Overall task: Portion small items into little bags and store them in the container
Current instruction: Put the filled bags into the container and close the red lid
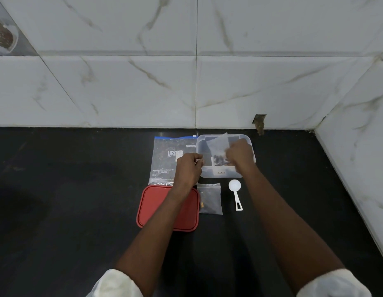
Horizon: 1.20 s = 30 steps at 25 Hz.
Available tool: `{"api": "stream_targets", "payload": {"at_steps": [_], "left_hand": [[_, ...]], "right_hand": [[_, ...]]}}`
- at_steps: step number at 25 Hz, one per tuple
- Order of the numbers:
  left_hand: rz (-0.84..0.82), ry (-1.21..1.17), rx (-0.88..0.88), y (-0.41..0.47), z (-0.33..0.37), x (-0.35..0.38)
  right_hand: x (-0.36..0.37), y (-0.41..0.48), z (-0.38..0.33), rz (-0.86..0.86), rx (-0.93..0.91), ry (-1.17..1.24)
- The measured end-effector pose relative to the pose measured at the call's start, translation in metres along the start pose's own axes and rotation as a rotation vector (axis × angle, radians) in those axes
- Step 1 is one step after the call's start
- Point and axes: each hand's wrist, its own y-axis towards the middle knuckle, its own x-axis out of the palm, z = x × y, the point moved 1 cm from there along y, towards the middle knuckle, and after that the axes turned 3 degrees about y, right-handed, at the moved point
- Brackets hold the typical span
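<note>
Right hand (237,154) pinches small bag (217,144) of dark items inside clear container (210,174). Left hand (187,166) curled at container's left rim, grip unclear. 1 filled bag (210,200), scoop (235,186), red lid (154,206) nearer.

Left arm (156,228): bare forearm stretched forward from the lower left, pale sleeve (115,284) bunched at the elbow.
Left hand (187,167): back upward, fingers curled under toward the right. Whether they pinch anything cannot be told.
Right arm (278,215): bare forearm stretched forward from the lower right.
Right hand (237,155): knuckles up, fingers curled, pinching a bag (218,146) – slightly farther forward than the left.
Spacing: hands near each other, not touching.
</note>
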Motion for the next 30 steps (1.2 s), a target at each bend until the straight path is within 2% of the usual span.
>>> {"api": "stream_targets", "payload": {"at_steps": [2, 7, 10, 15, 16, 21, 23, 30], "left_hand": [[0.000, 0.002, 0.004, -0.001, 0.000, 0.000], [-0.003, 0.001, 0.008, -0.002, 0.002, -0.001], [-0.009, -0.009, 0.002, -0.002, 0.002, -0.001], [-0.017, -0.035, -0.024, 0.001, 0.002, -0.001], [-0.017, -0.033, -0.024, 0.002, 0.002, -0.001], [-0.013, -0.008, -0.022, 0.003, 0.002, 0.000], [-0.010, -0.017, -0.025, 0.002, 0.002, -0.001], [0.001, -0.055, -0.014, 0.000, 0.005, -0.004]], "right_hand": [[0.015, 0.007, -0.009, -0.108, 0.021, -0.182], [0.032, 0.022, -0.024, -0.412, 0.048, -0.392], [0.038, 0.023, -0.023, -0.384, 0.029, -0.405], [0.028, 0.030, -0.016, -0.097, -0.254, -0.545], [0.029, 0.034, -0.014, -0.093, -0.292, -0.545], [0.047, 0.035, -0.009, -0.433, -0.483, -0.708], [0.056, 0.038, -0.006, -0.479, -0.497, -0.744], [0.071, 0.033, -0.014, -0.531, -0.494, -0.646]]}}
